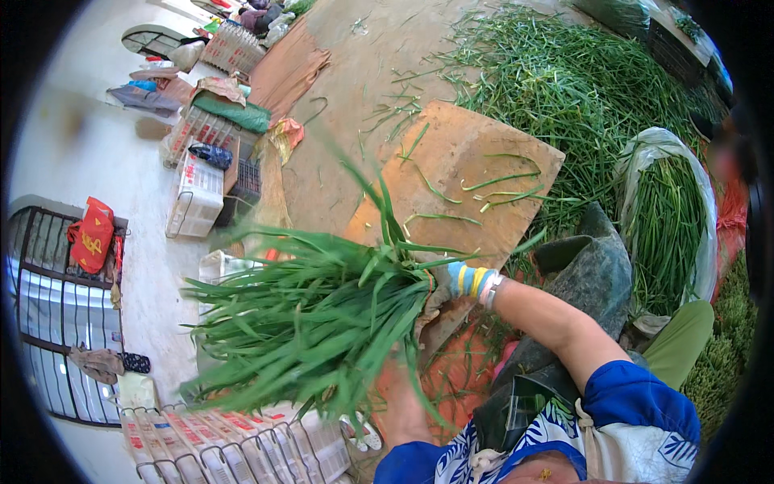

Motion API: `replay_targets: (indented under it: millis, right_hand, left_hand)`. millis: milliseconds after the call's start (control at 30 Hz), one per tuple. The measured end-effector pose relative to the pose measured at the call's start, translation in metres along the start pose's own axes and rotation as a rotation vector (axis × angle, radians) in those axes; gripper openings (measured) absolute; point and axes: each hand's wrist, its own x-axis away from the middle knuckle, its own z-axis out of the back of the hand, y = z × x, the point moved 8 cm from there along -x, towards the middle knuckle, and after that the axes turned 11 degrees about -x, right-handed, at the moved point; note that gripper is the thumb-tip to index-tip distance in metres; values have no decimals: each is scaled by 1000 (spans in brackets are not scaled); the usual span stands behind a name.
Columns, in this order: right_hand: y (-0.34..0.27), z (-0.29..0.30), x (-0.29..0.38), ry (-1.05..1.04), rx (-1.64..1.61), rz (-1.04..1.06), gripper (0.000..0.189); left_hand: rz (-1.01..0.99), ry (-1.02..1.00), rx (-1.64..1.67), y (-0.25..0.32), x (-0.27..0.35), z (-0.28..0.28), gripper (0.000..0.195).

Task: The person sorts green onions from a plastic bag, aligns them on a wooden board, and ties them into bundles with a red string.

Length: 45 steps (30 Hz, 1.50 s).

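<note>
A large bunch of long, flat green leaves (pixel 326 302), like Chinese chives or green garlic, fans out to the left, its tips blurred. My right hand (pixel 446 281), in a work glove with a striped cuff, grips the bunch at its base. An orange band (pixel 430 283) shows there. My left forearm (pixel 406 402) reaches up under the leaves; most of that hand is hidden behind them, so its grip is unclear. Beyond the hands lies a worn wooden board (pixel 465 157) with several loose stalks (pixel 502 179) on it.
A big heap of the same greens (pixel 562 91) covers the floor at upper right. A clear plastic bag (pixel 704 199) of greens stands at right. White plastic crates (pixel 242 444) stand at lower left, others (pixel 196 193) along the wall. Orange sheeting (pixel 456 369) lies near me.
</note>
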Motion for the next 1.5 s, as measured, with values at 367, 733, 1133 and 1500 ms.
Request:
replay_targets:
  millis: [367, 733, 1133, 1500]
  right_hand:
    - [20, -5, 0, 12, -152, -80, 92]
    - [80, 19, 26, 130, -88, -53, 92]
    - [22, -21, 64, 133, -344, -429, 56]
    - [-73, 15, 81, 315, 560, -57, 21]
  left_hand:
    - [67, -37, 18, -8, -10, -7, 63]
    - [139, -115, -40, -23, -34, -24, 66]
    - [-213, -37, -1593, 89, -44, -66, 131]
    - [-109, -88, -1414, 47, -24, -52, 134]
